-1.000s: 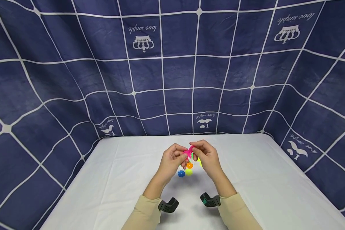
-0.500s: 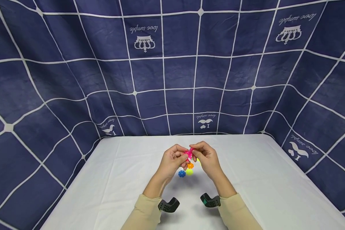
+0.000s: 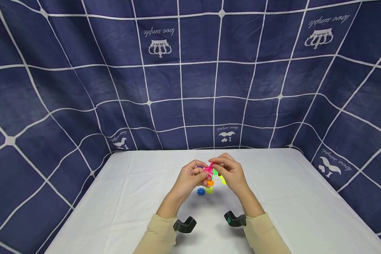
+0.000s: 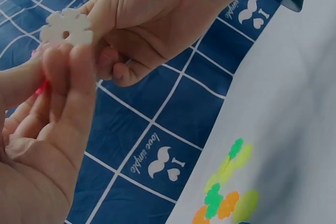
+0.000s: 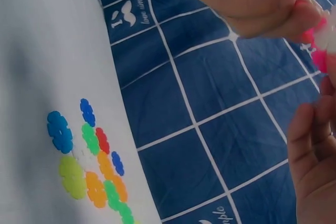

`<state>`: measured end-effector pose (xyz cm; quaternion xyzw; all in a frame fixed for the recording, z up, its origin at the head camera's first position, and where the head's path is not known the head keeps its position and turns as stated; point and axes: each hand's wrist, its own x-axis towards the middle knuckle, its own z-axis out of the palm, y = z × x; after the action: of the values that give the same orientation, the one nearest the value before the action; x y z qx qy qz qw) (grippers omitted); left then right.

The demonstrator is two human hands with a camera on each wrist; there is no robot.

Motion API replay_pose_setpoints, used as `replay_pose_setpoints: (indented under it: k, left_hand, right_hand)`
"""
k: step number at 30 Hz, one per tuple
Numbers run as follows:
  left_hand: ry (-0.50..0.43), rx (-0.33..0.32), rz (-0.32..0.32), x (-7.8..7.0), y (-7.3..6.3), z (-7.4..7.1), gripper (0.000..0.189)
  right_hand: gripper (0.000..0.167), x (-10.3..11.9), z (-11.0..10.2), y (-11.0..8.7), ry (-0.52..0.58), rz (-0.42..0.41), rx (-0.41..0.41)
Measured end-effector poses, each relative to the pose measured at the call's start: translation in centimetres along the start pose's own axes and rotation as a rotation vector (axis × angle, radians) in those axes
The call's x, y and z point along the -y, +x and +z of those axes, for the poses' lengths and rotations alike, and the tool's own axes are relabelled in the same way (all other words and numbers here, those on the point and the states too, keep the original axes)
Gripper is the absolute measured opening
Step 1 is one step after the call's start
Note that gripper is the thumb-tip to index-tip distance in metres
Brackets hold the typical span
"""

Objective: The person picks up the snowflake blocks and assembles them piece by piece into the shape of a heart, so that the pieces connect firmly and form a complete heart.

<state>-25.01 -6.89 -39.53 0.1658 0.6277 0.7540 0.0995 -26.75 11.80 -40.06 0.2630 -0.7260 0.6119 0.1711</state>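
Over the table, my left hand pinches a small cluster of pink snowflake discs between thumb and fingers. A white snowflake disc with a round centre hole stands up from those fingertips in the left wrist view. My right hand is close on the other side, thumb and index finger pinching the upper pink end. In the right wrist view, pink and white pieces show between the two hands at the right edge. Fingers hide much of the cluster.
Loose snowflake discs lie on the white tablecloth below the hands: blue, yellow-green, orange, green and red. A dark blue checked curtain rises behind the table.
My right hand has shifted slightly and turned at the pink cluster, with its wrist a little further right. More green and yellow discs show between the hands. My left hand stays nearly still.
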Motion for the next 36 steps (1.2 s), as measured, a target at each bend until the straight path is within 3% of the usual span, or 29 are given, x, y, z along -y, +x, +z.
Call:
replay_pose_setpoints:
  k: [4,8,14,17,25,30,36]
  left_hand:
    - [0.006,0.034,-0.035,0.2,0.2,0.0,0.027]
    - [0.004,0.037,-0.031,0.3,0.2,-0.1,0.031]
    - [0.009,0.029,-0.039,0.2,0.1,-0.4,0.057]
    - [0.009,0.033,-0.039,0.2,0.2,-0.5,0.061]
    - [0.038,0.005,0.024,0.3,0.3,-0.7,0.053]
    - [0.050,0.001,0.071,0.4,0.4,-0.7,0.048]
    - [0.147,-0.022,0.128,0.6,0.5,-0.7,0.045]
  right_hand:
    - [0.019,-0.2,0.0,0.0,-0.011,0.002,0.032]
    - [0.024,-0.2,-0.2,0.2,-0.007,0.027,0.043]
    - [0.025,-1.1,-1.3,0.3,-0.015,0.170,-0.041]
    - [0.024,-1.9,-1.9,0.4,-0.052,0.252,-0.091]
    - [0.020,-5.1,-3.3,0.0,-0.243,0.442,-0.137]
    - [0.023,-7.1,-3.9,-0.5,-0.441,0.478,-0.093]
    - [0.036,-9.3,-4.4,-1.4,-0.654,0.486,-0.023]
